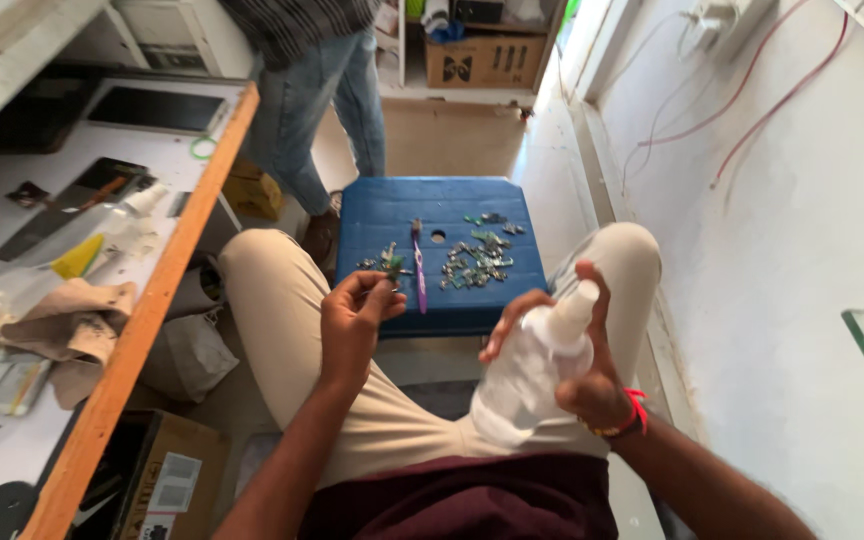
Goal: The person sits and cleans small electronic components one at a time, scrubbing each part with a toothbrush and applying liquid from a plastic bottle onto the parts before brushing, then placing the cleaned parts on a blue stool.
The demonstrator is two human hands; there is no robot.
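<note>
Cluttered workbench (12,200) sits far left; blue stool (439,250) ahead of our fingers, with a purple toothbrush (419,270) and scattered parts (477,260). Our left hand (357,320) pinches a small green part (393,264) at its fingertips. Our right hand (577,365) grips a clear spray bottle (532,370), long axis tilted, nozzle pointing up and away from us.

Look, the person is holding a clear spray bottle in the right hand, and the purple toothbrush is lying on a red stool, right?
Not quite: the stool is blue, not red. The head view shows the purple toothbrush lying on it, and the right hand does hold the clear spray bottle.
</note>
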